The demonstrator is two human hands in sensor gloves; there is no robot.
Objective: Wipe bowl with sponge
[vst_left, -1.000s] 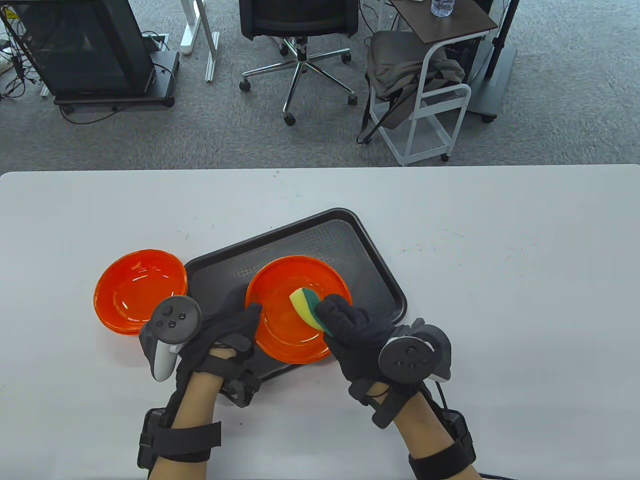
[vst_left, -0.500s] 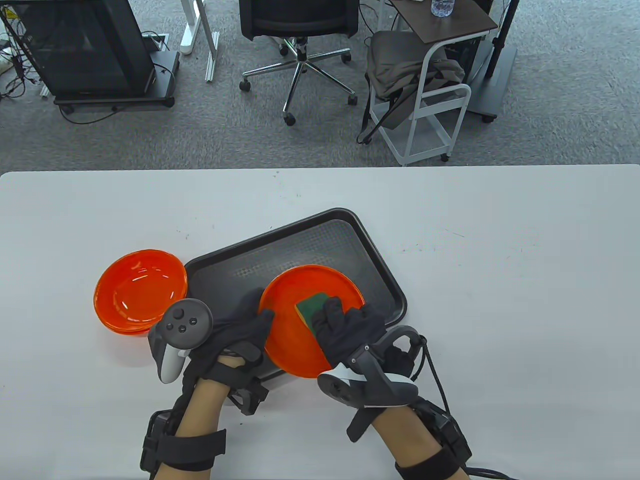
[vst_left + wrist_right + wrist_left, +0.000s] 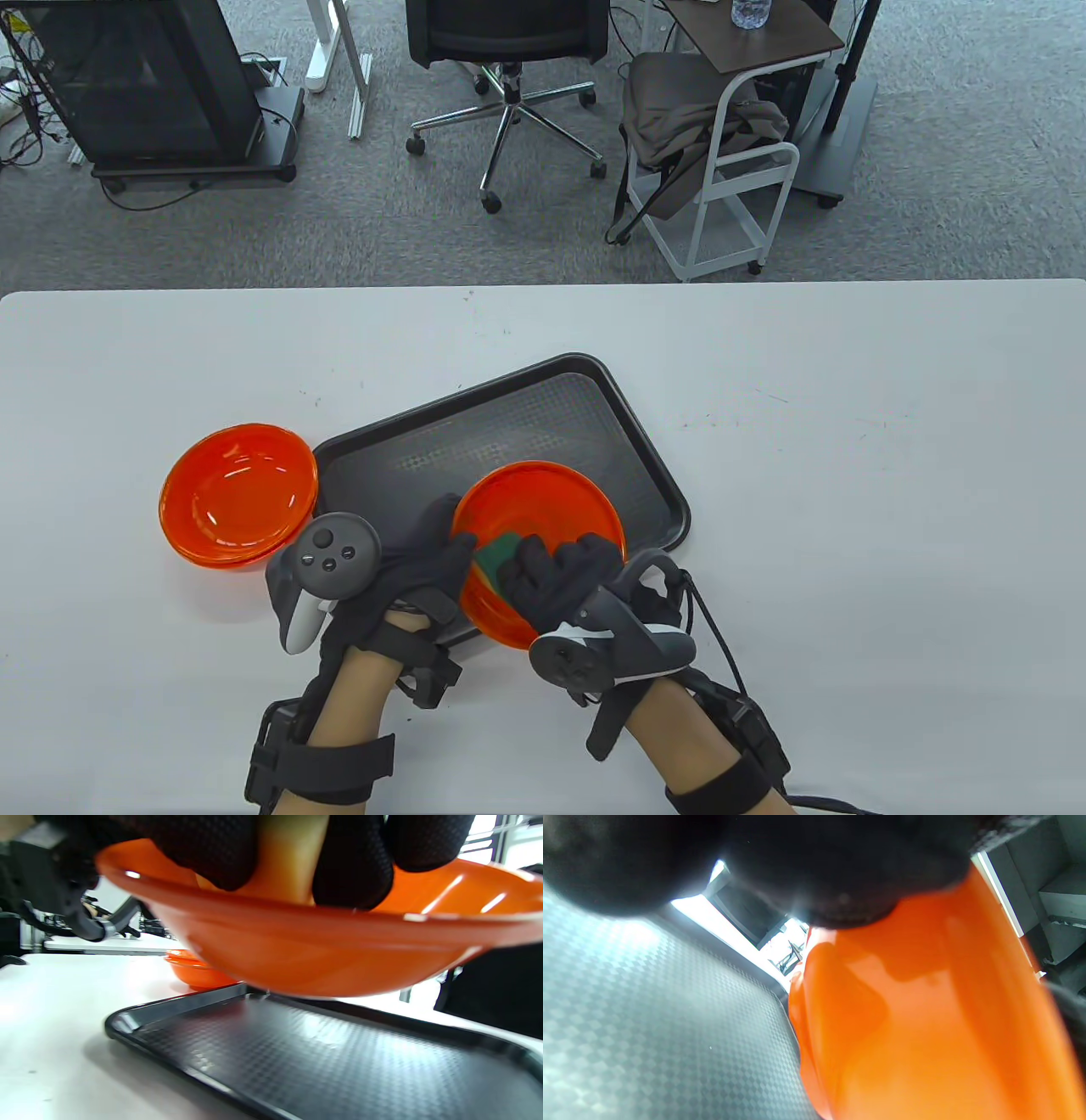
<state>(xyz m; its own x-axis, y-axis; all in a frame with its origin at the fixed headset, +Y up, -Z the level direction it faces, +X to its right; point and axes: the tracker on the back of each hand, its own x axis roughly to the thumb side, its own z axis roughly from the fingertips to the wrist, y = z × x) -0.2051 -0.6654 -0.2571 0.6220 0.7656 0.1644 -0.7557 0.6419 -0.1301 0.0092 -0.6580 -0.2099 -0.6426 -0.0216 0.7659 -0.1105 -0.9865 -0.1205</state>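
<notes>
An orange bowl [image 3: 543, 509] is tilted up above the black tray [image 3: 594, 407], its near edge raised. My left hand [image 3: 424, 560] grips its left rim. My right hand [image 3: 560, 577] presses a green and yellow sponge [image 3: 492, 560] against the inside of the bowl near its left wall. In the right wrist view the bowl [image 3: 314, 955] hangs above the tray [image 3: 339, 1052] and my fingers [image 3: 352, 870] hold the yellow sponge [image 3: 288, 861] over the rim. In the left wrist view the bowl's underside [image 3: 925, 1018] fills the right half above the tray [image 3: 649, 1035].
A stack of orange bowls [image 3: 237, 497] sits on the white table [image 3: 848, 509] just left of the tray. Beyond the table's far edge stand an office chair [image 3: 509, 51] and a white cart [image 3: 730, 153].
The bowl has tilted up and shifted right and toward me. My right hand has turned over and slid the sponge from the bowl's middle to its left inner wall. My left hand followed the rim.
</notes>
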